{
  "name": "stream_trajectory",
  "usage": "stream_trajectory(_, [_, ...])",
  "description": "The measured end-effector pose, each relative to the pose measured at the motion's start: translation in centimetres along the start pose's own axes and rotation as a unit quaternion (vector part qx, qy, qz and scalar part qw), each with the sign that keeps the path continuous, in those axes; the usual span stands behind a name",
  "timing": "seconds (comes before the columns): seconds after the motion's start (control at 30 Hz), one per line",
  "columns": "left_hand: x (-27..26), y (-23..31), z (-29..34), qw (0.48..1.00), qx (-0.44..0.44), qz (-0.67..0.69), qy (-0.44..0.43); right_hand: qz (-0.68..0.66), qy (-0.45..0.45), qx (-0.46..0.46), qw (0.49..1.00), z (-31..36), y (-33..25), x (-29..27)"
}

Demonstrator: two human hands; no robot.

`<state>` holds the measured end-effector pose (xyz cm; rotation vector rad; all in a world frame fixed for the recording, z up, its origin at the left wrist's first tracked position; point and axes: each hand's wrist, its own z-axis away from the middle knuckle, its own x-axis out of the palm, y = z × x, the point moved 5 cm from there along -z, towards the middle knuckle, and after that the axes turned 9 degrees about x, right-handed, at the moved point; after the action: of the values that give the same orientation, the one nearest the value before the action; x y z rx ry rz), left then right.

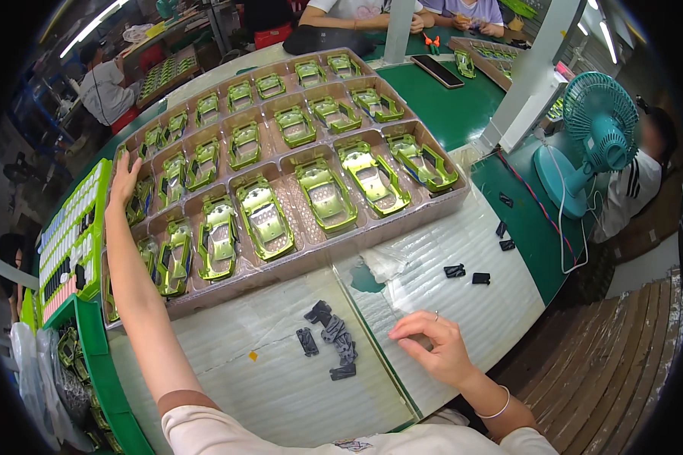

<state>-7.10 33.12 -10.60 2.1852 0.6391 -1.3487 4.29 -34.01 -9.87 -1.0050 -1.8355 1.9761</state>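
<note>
My left hand [124, 180] reaches to the far left edge of a clear-brown plastic tray [311, 262], fingers stretched out beside the green toy car bodies there. Whether its fingertips touch a car body I cannot tell. The tray's compartments hold several shiny green car body shells [265, 218], some with dark parts fitted inside. My right hand [439, 350] hovers over the padded white table cover, its fingers curved with a gap to the thumb and nothing visible between them. To its left lies a loose pile of small black plastic parts [334, 331].
More black parts [480, 278] lie right of the tray. A teal fan [601, 125] stands at the right edge with a cable. Bins [91, 341] and a green rack [72, 235] flank the left. A phone [437, 71] lies beyond; co-workers sit across the table.
</note>
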Motion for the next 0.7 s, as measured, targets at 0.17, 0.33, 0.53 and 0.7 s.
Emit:
stream_trajectory(0.17, [0.9, 0.1, -0.1, 0.995, -0.056, -0.046, -0.068, 0.003, -0.002, 0.003, 1.0, 0.1, 0.1, 0.0])
stream_trajectory(0.33, [1.0, -0.3, -0.5, 0.977, -0.136, -0.052, -0.158, -0.01, 0.005, 0.014, 1.0, 0.2, 0.4, 0.0])
stream_trajectory(0.53, [-0.1, 2.4, -1.1, 0.969, -0.081, -0.193, -0.129, 0.0, 0.003, 0.009, 1.0, -0.1, 0.2, -0.2])
stream_trajectory(0.7, [-7.6, 17.6, 1.7, 0.965, 0.248, -0.075, -0.039, 0.027, -0.018, -0.015, 0.999, 0.0, -0.4, 0.3])
